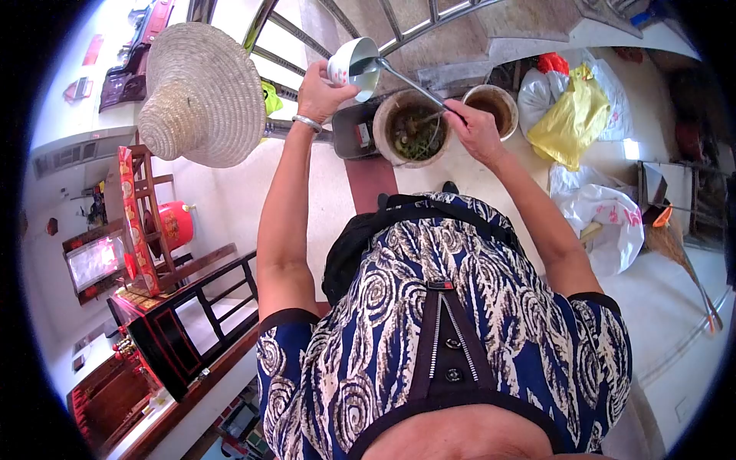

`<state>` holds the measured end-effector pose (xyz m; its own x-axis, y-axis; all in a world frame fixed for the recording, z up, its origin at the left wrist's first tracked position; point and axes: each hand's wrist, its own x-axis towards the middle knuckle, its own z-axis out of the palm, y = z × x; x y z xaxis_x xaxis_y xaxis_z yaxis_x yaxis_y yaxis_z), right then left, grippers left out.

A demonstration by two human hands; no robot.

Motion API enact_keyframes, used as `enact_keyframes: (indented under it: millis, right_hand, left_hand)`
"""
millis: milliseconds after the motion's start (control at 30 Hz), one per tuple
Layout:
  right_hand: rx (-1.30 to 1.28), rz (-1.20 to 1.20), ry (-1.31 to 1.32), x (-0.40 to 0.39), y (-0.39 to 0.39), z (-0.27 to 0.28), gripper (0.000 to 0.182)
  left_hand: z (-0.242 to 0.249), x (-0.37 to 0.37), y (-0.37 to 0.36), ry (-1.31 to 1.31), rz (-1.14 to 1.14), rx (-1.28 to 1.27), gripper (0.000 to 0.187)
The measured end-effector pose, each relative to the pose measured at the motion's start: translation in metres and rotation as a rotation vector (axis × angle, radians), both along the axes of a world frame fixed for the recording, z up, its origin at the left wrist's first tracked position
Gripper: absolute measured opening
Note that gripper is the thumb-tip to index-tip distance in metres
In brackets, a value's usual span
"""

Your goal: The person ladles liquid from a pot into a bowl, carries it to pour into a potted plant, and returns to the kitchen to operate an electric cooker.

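Observation:
My left hand (326, 93) is closed round the side of a white bowl (343, 60), which is tilted so its opening faces right. In my right hand (477, 132) is the dark handle of a long metal ladle (414, 83); the ladle's head reaches into the bowl's mouth. What the bowl holds is hard to make out. Below the ladle stands a round pot (386, 142) with green plant matter and dark contents. A smaller round pot (508, 100) is just beyond my right hand. A dark rectangular bin (345, 130) sits left of the larger pot.
A straw hat (211, 92) hangs at the left near metal railings (287, 27). On the right lie a yellow plastic bag (567, 119), white bags (606, 215) and a broom (682, 253). A black wooden stand (165, 345) is at lower left, with a red bucket (178, 224) beyond.

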<state>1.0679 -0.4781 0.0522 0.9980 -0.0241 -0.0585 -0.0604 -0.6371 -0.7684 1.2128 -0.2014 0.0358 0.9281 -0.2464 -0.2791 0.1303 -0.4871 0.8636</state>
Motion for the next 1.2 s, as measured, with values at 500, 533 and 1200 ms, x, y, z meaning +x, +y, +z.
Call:
enact_keyframes:
  millis: [500,533,1200]
  right_hand:
    - [0.069,-0.028,0.124,0.031,-0.015,0.02,0.027]
    - [0.069,-0.029,0.124,0.028,-0.016,0.017,0.027]
    - [0.147,-0.04,0.104,0.034,-0.007,0.012,0.028]
  left_hand:
    - [0.004,0.005,-0.007,-0.001,0.049,0.003,0.069]
    - [0.004,0.005,-0.009,-0.001,0.046,0.013,0.068]
    - [-0.001,0.013,0.003,-0.051,0.122,-0.106,0.071]
